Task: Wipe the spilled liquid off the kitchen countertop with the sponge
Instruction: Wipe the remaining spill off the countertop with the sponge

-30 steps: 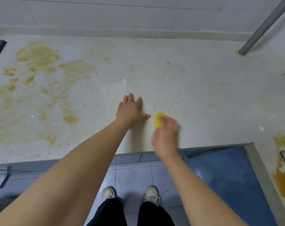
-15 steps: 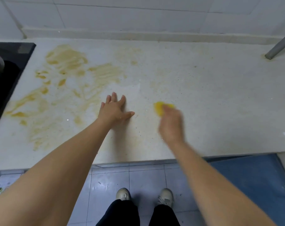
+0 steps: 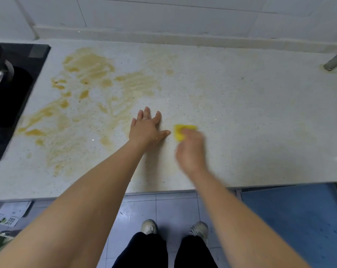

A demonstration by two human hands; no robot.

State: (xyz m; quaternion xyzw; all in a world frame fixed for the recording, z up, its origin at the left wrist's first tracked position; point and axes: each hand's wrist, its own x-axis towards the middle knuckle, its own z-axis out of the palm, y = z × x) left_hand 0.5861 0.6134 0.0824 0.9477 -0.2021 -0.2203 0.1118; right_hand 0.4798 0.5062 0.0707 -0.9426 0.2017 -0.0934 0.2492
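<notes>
While the right hand (image 3: 190, 149) was blurred, its fingers seemed curled round the yellow sponge (image 3: 180, 132), which lay on the countertop (image 3: 250, 117) just right of the left thumb. Flat on the surface, the left hand (image 3: 146, 130) had its fingers straight and spread. Brownish spilled liquid (image 3: 86, 89) streaked the counter farther left, near a black hob (image 3: 11, 97).

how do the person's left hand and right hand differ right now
The left hand lies flat with fingers spread on the speckled white countertop; the right hand curls around the yellow sponge. The left looks sharp, the right motion-blurred. Both are bare and over the countertop.
</notes>
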